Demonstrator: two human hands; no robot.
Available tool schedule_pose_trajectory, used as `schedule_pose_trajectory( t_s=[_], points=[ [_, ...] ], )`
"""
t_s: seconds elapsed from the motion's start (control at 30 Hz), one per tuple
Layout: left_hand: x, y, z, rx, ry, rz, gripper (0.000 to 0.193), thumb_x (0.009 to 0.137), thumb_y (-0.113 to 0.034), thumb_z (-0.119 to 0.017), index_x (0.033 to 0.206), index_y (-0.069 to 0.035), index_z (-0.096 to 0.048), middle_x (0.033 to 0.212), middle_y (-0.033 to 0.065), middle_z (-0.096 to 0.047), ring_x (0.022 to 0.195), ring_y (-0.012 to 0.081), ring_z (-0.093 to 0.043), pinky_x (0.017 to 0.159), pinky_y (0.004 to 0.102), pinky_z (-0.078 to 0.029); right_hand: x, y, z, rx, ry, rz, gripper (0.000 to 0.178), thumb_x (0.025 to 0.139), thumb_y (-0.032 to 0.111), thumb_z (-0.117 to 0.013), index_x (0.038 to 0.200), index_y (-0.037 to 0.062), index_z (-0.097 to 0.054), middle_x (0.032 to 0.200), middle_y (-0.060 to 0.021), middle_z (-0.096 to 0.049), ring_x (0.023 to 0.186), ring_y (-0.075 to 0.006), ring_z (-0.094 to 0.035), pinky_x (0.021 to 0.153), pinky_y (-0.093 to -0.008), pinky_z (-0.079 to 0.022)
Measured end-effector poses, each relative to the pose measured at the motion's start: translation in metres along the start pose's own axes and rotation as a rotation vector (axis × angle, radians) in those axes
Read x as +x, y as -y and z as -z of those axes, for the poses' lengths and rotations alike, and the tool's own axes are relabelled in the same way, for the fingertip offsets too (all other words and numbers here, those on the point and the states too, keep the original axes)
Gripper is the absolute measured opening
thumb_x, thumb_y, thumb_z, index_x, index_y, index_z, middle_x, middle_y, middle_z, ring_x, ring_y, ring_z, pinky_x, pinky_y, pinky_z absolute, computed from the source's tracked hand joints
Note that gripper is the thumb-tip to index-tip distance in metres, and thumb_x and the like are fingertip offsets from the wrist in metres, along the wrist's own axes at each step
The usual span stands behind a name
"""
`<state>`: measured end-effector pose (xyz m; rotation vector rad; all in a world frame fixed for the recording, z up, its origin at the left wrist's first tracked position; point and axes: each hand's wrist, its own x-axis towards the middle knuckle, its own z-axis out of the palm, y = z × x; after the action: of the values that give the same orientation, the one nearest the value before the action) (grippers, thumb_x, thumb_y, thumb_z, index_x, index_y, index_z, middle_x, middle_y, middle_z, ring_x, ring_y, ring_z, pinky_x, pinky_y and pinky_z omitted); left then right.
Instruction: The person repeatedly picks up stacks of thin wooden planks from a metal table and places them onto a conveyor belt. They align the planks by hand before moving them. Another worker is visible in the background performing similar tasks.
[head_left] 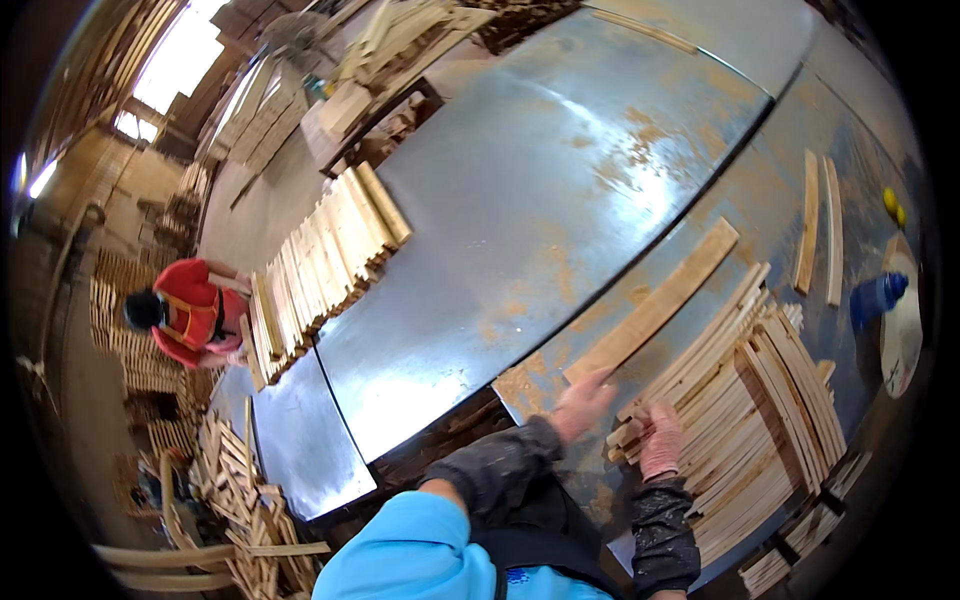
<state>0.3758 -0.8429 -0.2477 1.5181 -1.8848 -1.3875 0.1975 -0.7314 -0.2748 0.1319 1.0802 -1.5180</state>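
Observation:
My left hand [583, 405], slightly blurred, grips the near end of a flat, gently curved wooden board [660, 298] that lies slanting away across the metal table. My right hand [660, 438], in a pinkish glove, has its fingers curled at the near ends of several narrow wooden strips [700, 345]. Those strips lie side by side along the left edge of a large stack of curved wooden slats [740, 450]. Dark sleeves cover both my forearms. My right fingertips are partly hidden against the wood.
Two loose strips [806, 222] and a blue bottle [880, 297] lie at the right. A dark gap [640, 262] divides the sawdust-marked metal tabletop [470, 240]. At the left, a person in red [190, 310] stands beside a row of boards [320, 260]. Scrap wood [250, 500] is piled lower left.

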Motion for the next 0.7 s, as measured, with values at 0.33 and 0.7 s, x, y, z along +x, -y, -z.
schedule_pose_trajectory(
  t_s=[0.33,0.7],
  points=[
    [-0.209,0.261,0.244,-0.167,-0.356,0.439,0.050,0.102,-0.038,-0.067,0.135,0.000,-0.073,0.100,0.0079,-0.073,0.089,0.0170,-0.065,0.078,0.0330,-0.053,-0.008,-0.126,-0.153,-0.266,0.235,-0.129,0.036,0.103,0.006,-0.068,0.137,0.0003,-0.057,0.097,-0.0024,-0.061,0.078,-0.0148,-0.062,0.067,-0.0300,-0.051],
    [-0.263,0.356,0.348,-0.744,-0.694,0.595,0.057,0.102,-0.035,-0.067,0.140,0.007,-0.068,0.108,0.0093,-0.075,0.099,0.0205,-0.066,0.091,0.0352,-0.054,-0.006,-0.306,-0.320,-0.998,0.439,-0.186,0.017,0.100,0.014,-0.071,0.098,0.0087,-0.056,0.088,-0.0035,-0.059,0.079,-0.0153,-0.057,0.063,-0.0324,-0.045]
  ],
)
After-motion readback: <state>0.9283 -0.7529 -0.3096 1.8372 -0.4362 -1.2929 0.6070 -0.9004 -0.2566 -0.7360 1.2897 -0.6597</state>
